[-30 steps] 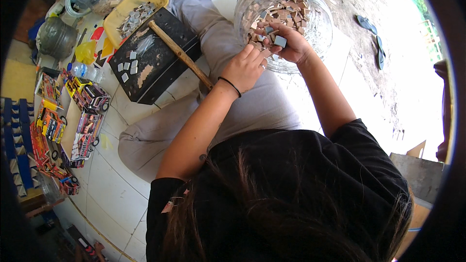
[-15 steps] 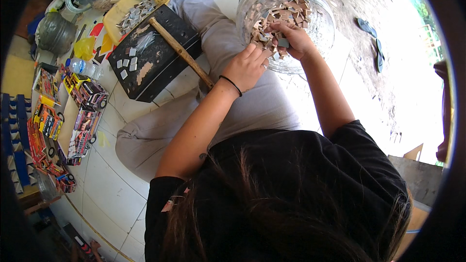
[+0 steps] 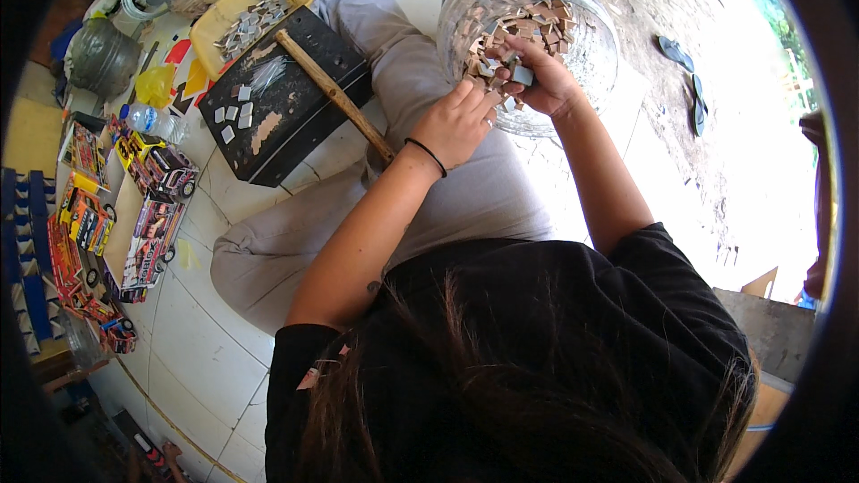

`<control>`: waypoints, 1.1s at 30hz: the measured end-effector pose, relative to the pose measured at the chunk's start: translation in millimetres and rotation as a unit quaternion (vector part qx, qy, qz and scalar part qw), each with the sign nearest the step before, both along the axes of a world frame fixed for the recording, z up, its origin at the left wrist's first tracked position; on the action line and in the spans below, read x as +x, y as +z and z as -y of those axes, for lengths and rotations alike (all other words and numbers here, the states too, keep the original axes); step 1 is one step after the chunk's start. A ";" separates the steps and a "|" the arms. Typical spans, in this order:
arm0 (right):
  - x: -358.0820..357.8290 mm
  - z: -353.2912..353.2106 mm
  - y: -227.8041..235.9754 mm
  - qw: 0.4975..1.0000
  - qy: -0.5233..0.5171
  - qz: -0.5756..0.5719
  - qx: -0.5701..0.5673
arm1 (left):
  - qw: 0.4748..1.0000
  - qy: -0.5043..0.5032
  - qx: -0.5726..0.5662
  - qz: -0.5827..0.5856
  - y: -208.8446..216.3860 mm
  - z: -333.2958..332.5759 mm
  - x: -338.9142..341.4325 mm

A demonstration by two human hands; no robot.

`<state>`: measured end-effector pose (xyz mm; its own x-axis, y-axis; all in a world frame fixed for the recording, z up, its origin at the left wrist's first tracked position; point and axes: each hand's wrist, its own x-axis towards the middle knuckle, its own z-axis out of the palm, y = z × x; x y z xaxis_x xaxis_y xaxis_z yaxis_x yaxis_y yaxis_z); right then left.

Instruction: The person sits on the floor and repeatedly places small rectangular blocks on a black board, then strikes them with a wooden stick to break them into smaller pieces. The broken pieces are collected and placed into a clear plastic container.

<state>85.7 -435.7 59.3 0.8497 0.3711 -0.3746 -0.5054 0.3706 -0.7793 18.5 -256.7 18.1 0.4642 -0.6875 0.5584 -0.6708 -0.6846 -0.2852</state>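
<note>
A large clear plastic container [image 3: 598, 31] stands in front of me, holding many small square pieces [image 3: 548, 22], brown on some faces and grey on others. My right hand [image 3: 550, 85] is over its opening, closed on a small grey square piece [image 3: 522, 76] between thumb and fingers. Across from it my left hand [image 3: 455, 125] rests at the near side of the container, fingers bent and pressed together beside brown pieces. What lies under those fingertips is hidden.
At the left a wooden-handled tool [image 3: 331, 94] lies across a black box [image 3: 295, 121] with loose grey squares on it. A yellow tub [image 3: 210, 36] holds more squares. Toy trucks [image 3: 148, 233], a plastic bottle [image 3: 154, 123] and a yellow bag [image 3: 155, 87] lie beyond. Sandals [image 3: 687, 72] are at right.
My right hand has turned slightly, and the grey square piece in it shows a brighter face. My left hand stays in place.
</note>
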 end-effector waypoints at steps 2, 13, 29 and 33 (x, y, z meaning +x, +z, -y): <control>0.6 -1.4 0.0 0.999 -0.003 0.012 -0.036 | 1.000 -0.001 -0.004 0.006 1.0 0.1 -0.3; 9.1 2.6 0.4 0.999 -0.025 0.004 0.026 | 1.000 -0.002 -0.005 -0.023 -4.7 -0.2 -1.0; 5.4 -0.9 -5.7 0.759 0.071 0.322 -0.562 | 0.891 0.098 0.409 0.168 -25.9 -4.4 13.9; 10.7 2.0 -9.9 0.871 0.067 0.266 -0.407 | 0.967 0.048 0.237 0.078 -27.0 -3.3 16.0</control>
<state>96.3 -437.7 49.4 0.9531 0.2751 -0.1264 0.0113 -0.4497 -0.8931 34.5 -253.4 -8.9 0.4751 -0.8409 0.2590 -0.5341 -0.5095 -0.6747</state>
